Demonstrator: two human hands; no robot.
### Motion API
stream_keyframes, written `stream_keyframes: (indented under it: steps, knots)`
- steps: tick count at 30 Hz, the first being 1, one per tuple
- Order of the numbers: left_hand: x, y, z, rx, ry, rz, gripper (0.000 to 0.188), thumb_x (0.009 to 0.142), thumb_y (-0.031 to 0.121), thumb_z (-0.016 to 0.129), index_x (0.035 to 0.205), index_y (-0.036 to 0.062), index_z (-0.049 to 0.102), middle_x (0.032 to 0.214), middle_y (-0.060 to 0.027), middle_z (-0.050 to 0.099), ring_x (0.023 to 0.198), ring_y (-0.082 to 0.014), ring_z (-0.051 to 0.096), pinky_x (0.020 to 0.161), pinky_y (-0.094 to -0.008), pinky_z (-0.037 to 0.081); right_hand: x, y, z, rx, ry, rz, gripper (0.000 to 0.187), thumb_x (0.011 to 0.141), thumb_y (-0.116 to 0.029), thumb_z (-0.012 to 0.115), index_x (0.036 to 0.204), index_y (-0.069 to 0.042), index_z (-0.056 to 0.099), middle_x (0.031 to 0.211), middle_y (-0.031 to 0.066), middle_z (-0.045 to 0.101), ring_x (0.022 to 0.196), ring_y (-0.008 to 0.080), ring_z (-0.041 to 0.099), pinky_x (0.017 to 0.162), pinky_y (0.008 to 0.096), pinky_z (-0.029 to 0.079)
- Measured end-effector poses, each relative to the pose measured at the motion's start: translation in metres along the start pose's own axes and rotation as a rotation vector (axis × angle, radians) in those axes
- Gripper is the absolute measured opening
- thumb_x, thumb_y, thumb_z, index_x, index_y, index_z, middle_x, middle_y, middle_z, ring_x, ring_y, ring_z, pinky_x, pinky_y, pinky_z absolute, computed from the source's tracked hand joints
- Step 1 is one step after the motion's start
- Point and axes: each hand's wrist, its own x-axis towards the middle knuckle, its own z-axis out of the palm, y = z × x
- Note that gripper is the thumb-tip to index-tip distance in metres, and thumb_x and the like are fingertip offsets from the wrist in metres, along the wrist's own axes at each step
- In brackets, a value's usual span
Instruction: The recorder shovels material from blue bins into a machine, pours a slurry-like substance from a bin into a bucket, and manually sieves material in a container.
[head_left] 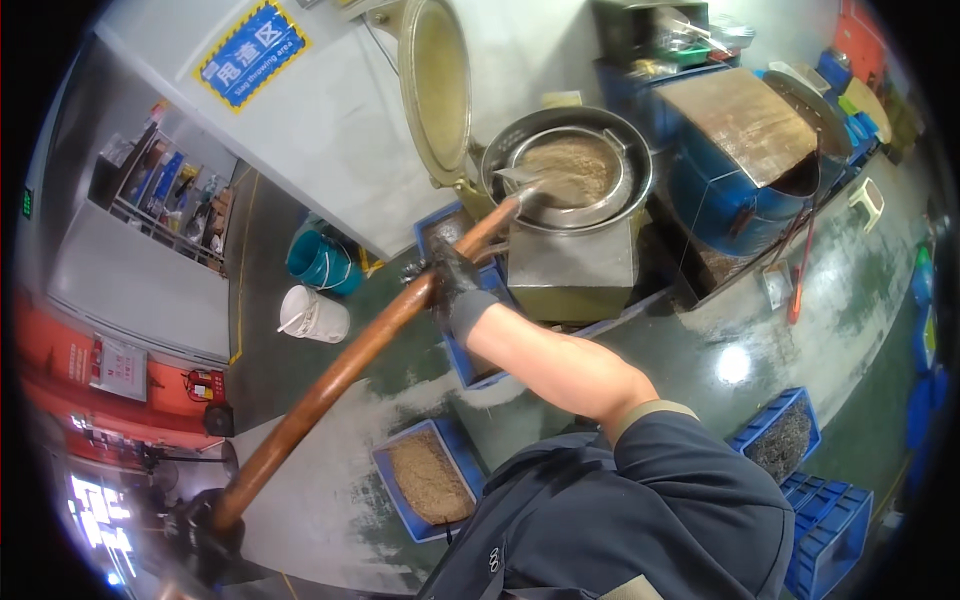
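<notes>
A glossy green floor (pixel 850 300) mirrors an overhead light as a bright spot, with pale dusty patches nearer the white wall panel (pixel 330 110). Against that panel's foot stand a teal bucket (pixel 320 262) and a white bucket (pixel 315 316); a shelving rack (pixel 170 200) stands left of it.

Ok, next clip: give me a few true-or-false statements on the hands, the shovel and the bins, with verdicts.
1. The right hand wears a dark glove and grips the wooden shovel handle. True.
2. The shovel blade rests on the floor. False: it is up in the round metal basket of brownish shavings.
3. The machine lid is closed. False: it stands swung open.
4. A blue crate of shavings sits on the floor below the handle. True.
5. The white bucket stands upright. False: it lies tipped on its side.
</notes>
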Motion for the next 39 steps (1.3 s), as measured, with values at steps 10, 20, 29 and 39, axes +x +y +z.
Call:
stream_keyframes:
  steps: [10,20,29,39]
  knots:
    - [0.062,0.095,-0.065,0.064,0.036,0.054,0.028,0.074,0.023,0.064,0.098,0.0087,0.064,0.077,-0.0181,0.065,0.066,-0.038,0.063,0.06,-0.045,0.05,0.055,-0.042,-0.018,-0.021,0.239,0.027,0.032,0.096,-0.033,0.048,0.111,-0.005,0.046,0.095,0.016,0.058,0.076,0.0306,0.06,0.067,0.0474,0.052]
    - [0.089,0.119,-0.076,0.077,-0.053,0.05,0.026,0.077,0.021,0.066,0.101,0.0096,0.063,0.085,-0.0186,0.066,0.078,-0.0359,0.065,0.073,-0.043,0.052,0.101,-0.07,-0.048,-0.308,-0.036,0.072,0.055,0.093,-0.049,0.047,0.122,-0.003,0.045,0.114,0.0173,0.055,0.104,0.0294,0.057,0.092,0.0463,0.047]
    - [0.048,0.116,-0.062,-0.013,0.027,-0.008,0.032,0.071,0.021,0.07,0.101,0.0111,0.064,0.08,-0.0175,0.067,0.074,-0.0389,0.064,0.068,-0.0467,0.052,0.073,-0.037,-0.066,-0.085,0.031,-0.114,0.026,0.088,-0.022,0.058,0.103,-0.006,0.044,0.084,0.0109,0.054,0.07,0.0263,0.058,0.06,0.043,0.054]
    - [0.025,0.114,-0.029,-0.218,-0.019,-0.102,0.028,0.074,0.018,0.067,0.101,0.0099,0.064,0.079,-0.0154,0.067,0.073,-0.0362,0.065,0.067,-0.0433,0.053,0.018,-0.034,-0.011,-0.112,0.033,-0.027,0.021,0.093,-0.029,0.053,0.09,-0.008,0.051,0.071,0.0094,0.055,0.063,0.026,0.058,0.059,0.0434,0.053]
